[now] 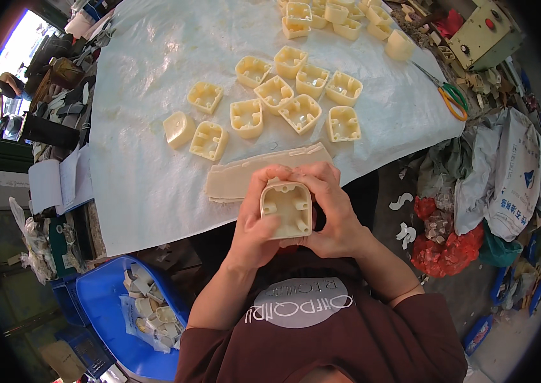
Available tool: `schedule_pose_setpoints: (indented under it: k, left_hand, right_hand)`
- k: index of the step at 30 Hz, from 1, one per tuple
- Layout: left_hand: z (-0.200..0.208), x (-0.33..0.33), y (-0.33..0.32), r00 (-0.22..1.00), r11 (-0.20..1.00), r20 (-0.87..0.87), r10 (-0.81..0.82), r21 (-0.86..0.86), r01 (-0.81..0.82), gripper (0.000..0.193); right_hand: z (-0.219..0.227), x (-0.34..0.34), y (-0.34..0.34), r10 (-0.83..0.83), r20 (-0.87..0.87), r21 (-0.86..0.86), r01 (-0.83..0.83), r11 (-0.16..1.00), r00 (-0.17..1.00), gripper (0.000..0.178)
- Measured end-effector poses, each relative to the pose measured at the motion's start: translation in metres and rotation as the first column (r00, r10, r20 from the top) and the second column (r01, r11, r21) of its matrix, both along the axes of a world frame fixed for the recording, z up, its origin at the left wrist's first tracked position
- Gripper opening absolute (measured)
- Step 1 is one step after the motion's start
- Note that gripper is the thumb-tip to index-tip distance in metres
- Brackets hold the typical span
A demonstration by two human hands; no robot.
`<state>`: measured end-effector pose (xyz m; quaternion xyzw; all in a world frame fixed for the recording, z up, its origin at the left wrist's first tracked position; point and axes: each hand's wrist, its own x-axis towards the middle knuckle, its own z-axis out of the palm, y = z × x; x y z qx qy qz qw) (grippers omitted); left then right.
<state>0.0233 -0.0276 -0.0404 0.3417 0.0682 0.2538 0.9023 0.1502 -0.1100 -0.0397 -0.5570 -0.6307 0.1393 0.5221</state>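
Currently, one cream box (288,207) is held by the left hand (251,223) and the right hand (337,210), just off the near edge of the tabletop (143,172), with its hollow side and corner posts turned to the camera. It is clasped from both sides: the fingers (272,173) are curled closely over its rounded far end, and the left thumb is laid across a lower corner. How far the work has come can be judged only in part. This one piece appears to be mid-handling, not yet set down. Eleven loose boxes (247,120) of like shape are spread over the middle of the tabletop, most with the hollow side showing, and a further group (347,29) is crowded toward the far edge. Whether these are finished or waiting cannot be told, since no clear difference from the held one is seen. A beige strip (242,173) is laid along the near edge, partly hidden by the hands. Scissors (453,101) are left untouched near the right corner. Below the left near corner, pale pieces (150,301) are gathered in a blue bin (101,319); whether they are done or discarded is not shown.
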Motion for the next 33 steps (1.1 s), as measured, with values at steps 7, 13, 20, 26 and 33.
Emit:
schedule_pose_setpoints:
  k: [7,13,20,26,33]
  left_hand:
    - [0.005,-0.004,0.003,0.992,0.996,-0.111,-0.058,-0.074,0.05,0.046]
    - [0.013,0.004,-0.006,0.991,0.999,-0.122,0.051,-0.003,-0.052,0.068]
    - [0.023,0.013,-0.015,0.945,0.995,-0.309,0.102,0.047,-0.092,0.081]
    - [0.018,0.013,-0.014,0.938,0.985,-0.303,0.169,0.069,-0.156,0.07]
    - [0.027,0.017,-0.013,0.893,0.968,-0.373,0.25,0.061,-0.245,0.062]
  right_hand:
    - [-0.002,0.002,0.001,0.151,-0.053,0.037,-0.149,0.988,0.987,0.075]
    - [-0.002,0.005,0.0,0.143,-0.599,-0.066,-0.227,0.972,0.788,0.039]
    - [0.003,0.007,0.01,0.063,-0.921,-0.105,-0.401,0.91,0.383,0.019]
    - [0.009,0.006,0.009,0.141,-0.534,-0.067,-0.208,0.976,0.834,0.012]
    - [-0.006,0.001,0.008,0.133,-0.347,-0.061,-0.164,0.985,0.928,0.03]
